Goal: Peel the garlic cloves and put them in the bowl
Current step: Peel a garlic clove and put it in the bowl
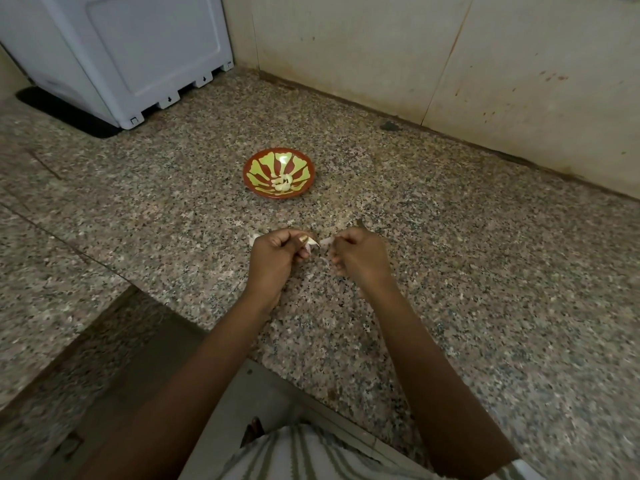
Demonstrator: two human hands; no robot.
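Note:
A red and green patterned bowl (278, 173) stands on the speckled granite counter (450, 254), with several peeled garlic cloves (281, 183) in its middle. In front of the bowl, my left hand (273, 256) pinches a garlic clove (311, 241) between thumb and fingers. My right hand (360, 259), a short gap to the right, pinches a strip of pale garlic skin (326, 241). More garlic (254, 238) peeks out on the counter behind my left hand, partly hidden. A thin piece of skin (323, 260) lies between my hands.
A white appliance (138, 53) on a black mat stands at the back left. A tiled wall (450, 57) runs along the back. The counter's front edge drops off at the lower left, near my striped clothing (301, 455).

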